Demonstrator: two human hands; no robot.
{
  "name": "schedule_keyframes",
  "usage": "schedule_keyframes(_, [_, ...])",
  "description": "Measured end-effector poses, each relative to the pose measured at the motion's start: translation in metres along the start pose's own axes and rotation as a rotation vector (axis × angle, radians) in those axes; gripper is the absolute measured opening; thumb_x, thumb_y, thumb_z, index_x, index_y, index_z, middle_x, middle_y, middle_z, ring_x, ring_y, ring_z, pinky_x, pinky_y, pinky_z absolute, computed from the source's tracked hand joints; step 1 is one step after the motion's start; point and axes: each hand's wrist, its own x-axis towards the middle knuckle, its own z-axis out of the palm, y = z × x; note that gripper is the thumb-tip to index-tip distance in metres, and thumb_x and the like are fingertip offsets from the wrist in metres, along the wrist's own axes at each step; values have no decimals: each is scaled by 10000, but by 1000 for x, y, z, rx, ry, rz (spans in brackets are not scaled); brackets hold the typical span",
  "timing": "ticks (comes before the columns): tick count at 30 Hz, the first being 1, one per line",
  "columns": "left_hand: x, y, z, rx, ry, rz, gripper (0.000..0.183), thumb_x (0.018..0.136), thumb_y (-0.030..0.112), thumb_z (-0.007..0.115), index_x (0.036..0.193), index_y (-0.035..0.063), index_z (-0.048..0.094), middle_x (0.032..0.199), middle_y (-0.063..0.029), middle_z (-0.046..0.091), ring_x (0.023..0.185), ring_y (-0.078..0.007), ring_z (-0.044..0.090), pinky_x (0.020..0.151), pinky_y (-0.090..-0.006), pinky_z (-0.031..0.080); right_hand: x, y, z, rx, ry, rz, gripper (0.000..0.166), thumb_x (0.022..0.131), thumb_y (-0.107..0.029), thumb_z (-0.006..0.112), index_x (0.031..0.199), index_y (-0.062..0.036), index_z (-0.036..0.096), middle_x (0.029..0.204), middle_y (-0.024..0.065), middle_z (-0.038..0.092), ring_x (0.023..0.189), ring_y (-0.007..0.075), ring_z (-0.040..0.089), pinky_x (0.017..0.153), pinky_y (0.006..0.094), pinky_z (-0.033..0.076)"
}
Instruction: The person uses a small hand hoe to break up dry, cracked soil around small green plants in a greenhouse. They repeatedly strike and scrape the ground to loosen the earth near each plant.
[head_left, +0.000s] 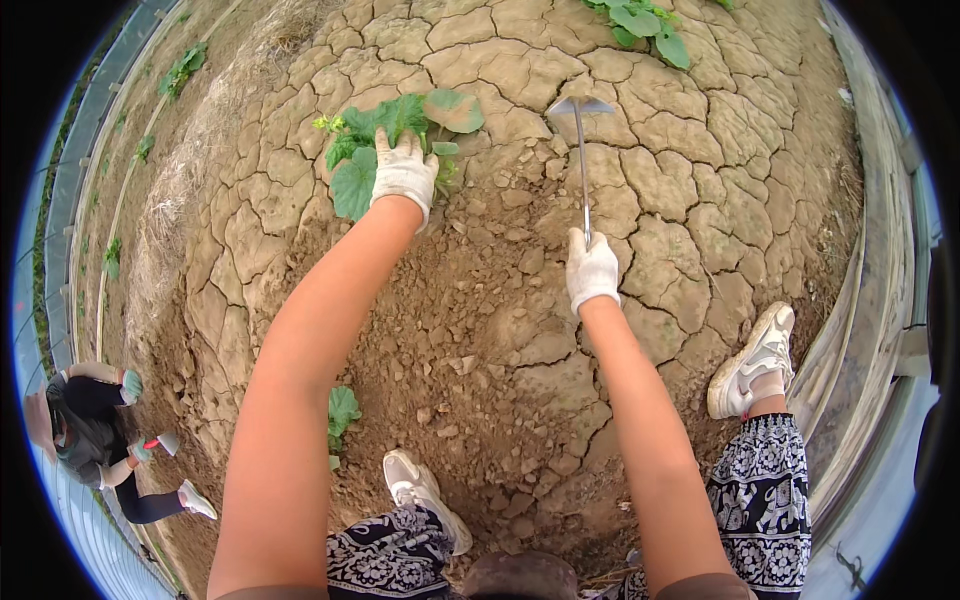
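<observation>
My left hand (403, 171), in a white knit glove, rests on a leafy green plant (354, 182) with small yellow flowers at its left side. The fingers lie spread over the leaves, and I cannot tell whether they grip any stem. My right hand (592, 268), gloved likewise, is closed around the lower end of a hand hoe (584, 165). Its thin metal shaft points away from me, and the wide steel blade touches or hovers just over the cracked soil (664, 176). Loose crumbled clods (480, 300) lie between my two arms.
Another green plant (637, 24) grows at the far right, and a smaller one (343, 412) stands by my left shoe (426, 495). At the left crouches a person (90, 435) holding a red-handled tool (166, 443). Plastic sheeting (874, 300) runs along the right edge.
</observation>
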Motion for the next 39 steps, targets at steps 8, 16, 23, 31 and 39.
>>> schedule_keyframes(8, [-33,-26,33,-131,-3,-38,705,784,198,667,1424,201,372,1511,-93,302,1423,-262,219,1119,-625,58,-13,-55,57,148,-298,382,439,933,-394,431,1046,10,562,1037,255,628,949,397,609,870,442,479])
schedule_keyframes(16, [-38,-17,28,-254,43,-47,722,735,163,703,1393,189,408,1406,-104,419,1387,-270,288,1110,-639,83,-47,27,65,107,-289,310,443,915,-387,469,1019,31,575,937,245,630,872,386,596,803,420,458])
schedule_keyframes(23, [-47,-29,47,-291,53,-72,747,757,171,685,1427,212,356,1410,-88,420,1347,-263,352,1083,-642,171,-101,58,9,-91,-317,147,432,900,-385,525,985,34,583,795,176,614,736,299,579,741,381,469])
schedule_keyframes(31, [-44,-17,39,-319,85,-60,781,789,266,708,1453,209,300,1468,-83,358,1362,-244,327,1078,-613,224,49,-44,26,92,-160,233,451,944,-399,411,944,26,563,771,154,607,609,269,581,616,404,489])
schedule_keyframes(39, [-53,-25,55,-361,83,-57,761,789,81,635,1457,198,289,1477,-91,348,1370,-241,319,1077,-583,261,-43,-20,80,268,-360,390,376,945,-387,406,932,-25,506,671,88,532,498,204,526,438,346,465])
